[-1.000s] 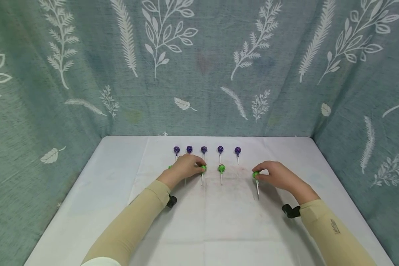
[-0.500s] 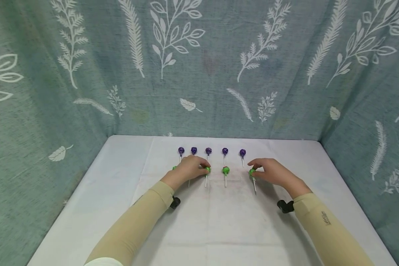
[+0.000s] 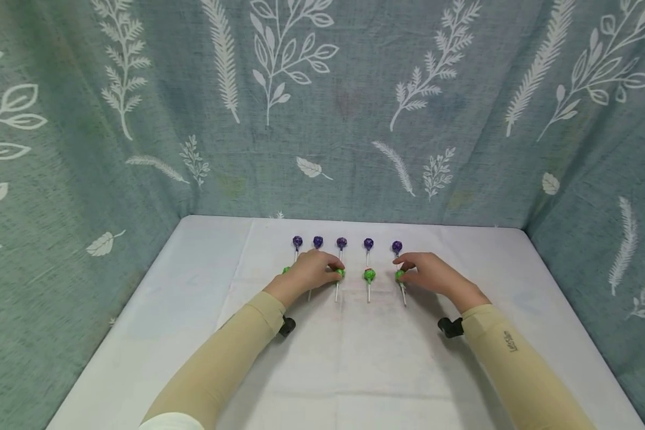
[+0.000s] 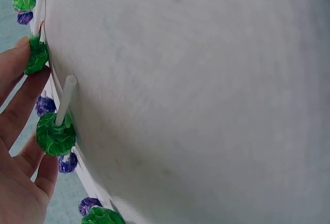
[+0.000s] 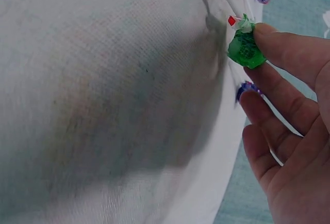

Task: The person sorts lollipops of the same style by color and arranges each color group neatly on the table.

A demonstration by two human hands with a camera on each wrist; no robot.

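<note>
My left hand pinches the wrapped head of a green lollipop between thumb and forefinger; its white stick points toward me in the head view. The right hand holds another green lollipop by its head, with the stick slanting down to the table. Between the two hands lies a green lollipop, untouched. Under and beside the left hand are further green ones, such as a green lollipop below its fingers, partly hidden from the head camera.
Behind the green lollipops runs a row of several purple lollipops, sticks toward me. All lie on a white-covered table. A blue-green curtain with white leaf prints encloses the back and sides.
My right hand has carried its green lollipop left and slightly away from me, nearer the untouched green one. The left hand keeps its pinch in place. The head view has shifted a little.
</note>
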